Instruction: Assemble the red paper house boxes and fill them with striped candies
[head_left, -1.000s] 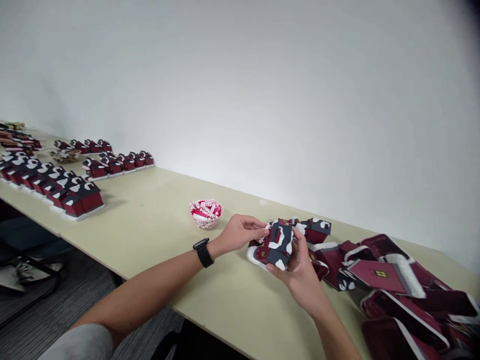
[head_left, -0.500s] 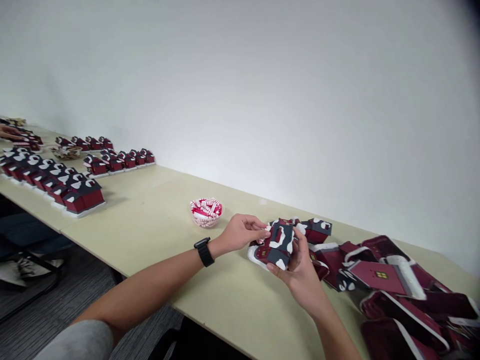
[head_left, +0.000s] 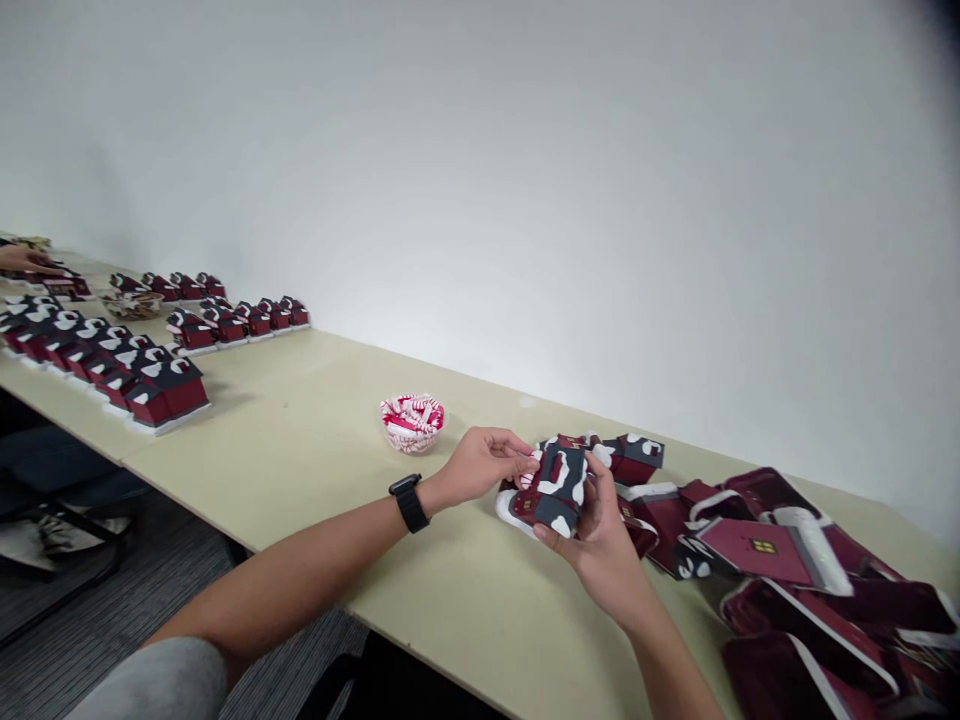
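Observation:
A small paper house (head_left: 553, 488), dark red with a dark roof patched white, is held just above the beige table (head_left: 315, 450). My left hand (head_left: 484, 463), a black watch on its wrist, pinches the house's left edge with closed fingers. My right hand (head_left: 604, 545) grips the house from the right and underneath, thumb on the roof. Both hands are closed on it.
A heap of flat, unfolded paper houses (head_left: 780, 570) lies at the right. A small bowl of red-and-white candies (head_left: 412, 420) stands left of my hands. Rows of finished houses (head_left: 112, 360) fill the far left, where another person's hand (head_left: 22, 260) shows.
My hands and the paper house have barely shifted. The other person's hand at the far left has moved slightly.

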